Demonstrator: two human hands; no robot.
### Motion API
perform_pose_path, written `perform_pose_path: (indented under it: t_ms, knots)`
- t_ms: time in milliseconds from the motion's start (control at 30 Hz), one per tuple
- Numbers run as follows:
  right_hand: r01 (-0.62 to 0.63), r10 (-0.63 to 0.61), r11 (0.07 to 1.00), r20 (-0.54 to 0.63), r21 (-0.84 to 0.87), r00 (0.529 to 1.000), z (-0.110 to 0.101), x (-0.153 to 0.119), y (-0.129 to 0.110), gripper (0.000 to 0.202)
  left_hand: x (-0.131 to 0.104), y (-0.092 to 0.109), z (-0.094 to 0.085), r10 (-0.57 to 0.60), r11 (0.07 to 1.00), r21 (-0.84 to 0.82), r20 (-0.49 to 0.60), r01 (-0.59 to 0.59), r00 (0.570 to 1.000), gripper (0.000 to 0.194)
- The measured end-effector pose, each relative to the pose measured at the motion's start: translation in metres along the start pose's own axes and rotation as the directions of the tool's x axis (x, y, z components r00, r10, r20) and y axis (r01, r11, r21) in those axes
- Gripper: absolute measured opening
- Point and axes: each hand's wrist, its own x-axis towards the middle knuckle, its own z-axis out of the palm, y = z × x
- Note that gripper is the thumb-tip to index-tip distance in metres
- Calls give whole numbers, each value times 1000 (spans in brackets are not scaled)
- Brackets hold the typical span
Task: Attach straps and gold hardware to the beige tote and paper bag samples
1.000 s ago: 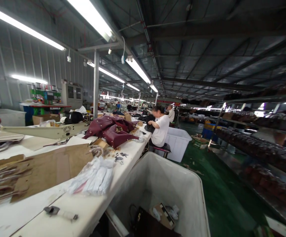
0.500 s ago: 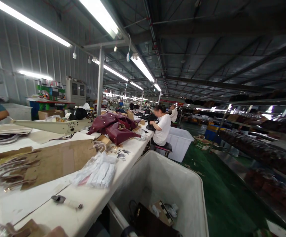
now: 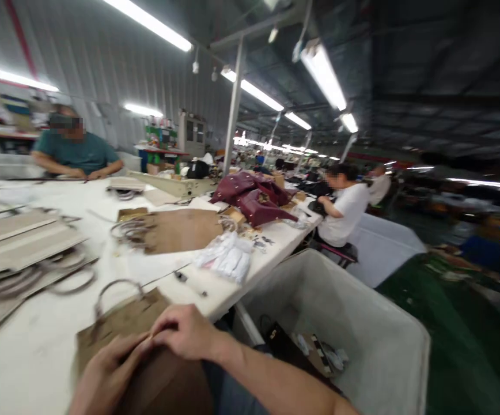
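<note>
At the table's near edge, both of my hands meet over a brown handbag piece (image 3: 167,383). My left hand (image 3: 114,369) is closed on its upper edge, fingers bent over the material. Right beside it, touching it, my right hand (image 3: 187,331) pinches the same edge between thumb and fingers. Whatever small part may lie between the fingertips is hidden. Just behind the hands lies a tan-brown bag panel (image 3: 120,316) with a thin looped handle; whether it joins the piece in my hands I cannot tell. A small tool with a pale handle (image 3: 192,283) rests farther off.
White plastic-wrapped bundles (image 3: 228,256), a brown panel (image 3: 185,230) and maroon bags (image 3: 254,196) lie on the white table. Beige bag pieces (image 3: 21,242) are stacked left. A large pale bin (image 3: 388,323) stands right. Two co-workers sit at the table, one in teal (image 3: 77,153), one in white (image 3: 347,213).
The view has swung left and tilted down. Both my hands and the brown handbag piece have come into sight, and the co-worker in teal now shows more fully.
</note>
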Motion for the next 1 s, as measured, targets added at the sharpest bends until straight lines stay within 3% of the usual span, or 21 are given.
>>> perform_pose_path:
  t_ms: [67, 167, 267, 400, 533, 600, 700, 867, 1000]
  knots:
    - [88, -89, 991, -5, -103, 996, -2, -6, -9, 8, -15, -1, -10, -4, 999, -42, 130, 10, 992, 40]
    - [213, -206, 954, 55, -213, 977, -3, -8, -6, 15, -18, 3, -11, 5, 997, -76, 103, 3, 995, 44]
    - [249, -242, 941, 62, -227, 968, -2, -10, -1, 16, -15, 5, -8, 23, 992, -122, 87, -12, 996, 44]
    - [228, -222, 954, 55, -196, 974, 0, -14, -2, 17, -18, 6, -8, 9, 989, -148, 81, 3, 997, 40]
    - [76, -76, 997, -54, 4, 996, 0, -13, -4, 24, -21, 3, -9, 4, 977, -212, 74, 12, 997, 31]
    - [46, -43, 997, -51, 62, 998, -2, -12, -6, 26, -22, 1, -10, 3, 971, -237, 65, 12, 998, 22]
    - [67, -67, 997, 1, 44, 998, -6, -10, -10, 11, -23, -1, -8, -37, 967, -252, 31, 43, 999, 18]
    - [112, -112, 993, 18, -37, 994, -5, -11, -11, 9, -26, -6, -4, -88, 924, -376, -19, 74, 996, 15]
    - [129, -130, 989, -6, -66, 992, 3, -15, -8, 10, -28, -10, -1, -87, 922, -381, -48, 63, 995, 15]
